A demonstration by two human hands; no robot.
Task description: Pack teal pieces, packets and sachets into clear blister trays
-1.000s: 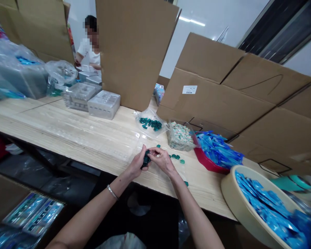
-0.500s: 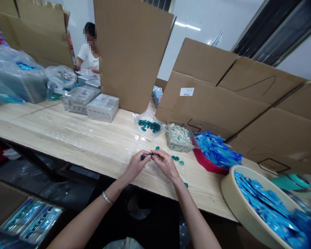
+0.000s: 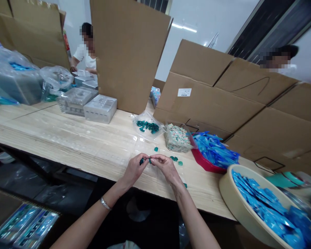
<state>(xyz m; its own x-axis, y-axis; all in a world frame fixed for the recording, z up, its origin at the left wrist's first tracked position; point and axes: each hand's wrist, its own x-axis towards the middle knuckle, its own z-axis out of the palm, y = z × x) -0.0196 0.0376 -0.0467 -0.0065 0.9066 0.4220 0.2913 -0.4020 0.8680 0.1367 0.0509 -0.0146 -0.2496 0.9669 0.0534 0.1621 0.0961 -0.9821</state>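
Observation:
Over the front of the wooden table, my left hand (image 3: 134,168) is closed around small dark green pieces (image 3: 141,161). The fingertips of my right hand (image 3: 166,167) meet those of the left, pinching a small green piece (image 3: 149,160) between them. Its exact kind is too small to tell. One loose green piece (image 3: 156,149) lies just beyond my hands, and several more green pieces (image 3: 174,158) rest to the right. A clear plastic bag (image 3: 148,127) holding dark green pieces lies farther back.
Right of the bag stand a clear tub of pale chips (image 3: 178,138), a red tray (image 3: 208,165) of blue packets and a cream basin (image 3: 226,193) of blue sachets. Clear plastic trays (image 3: 100,109) are stacked left. Cardboard panels (image 3: 126,55) line the back; two people are beyond.
My hands stay together at the same spot, with the fingers slightly shifted around the green piece. The view has moved a little, and a second person's head now shows behind the right cardboard.

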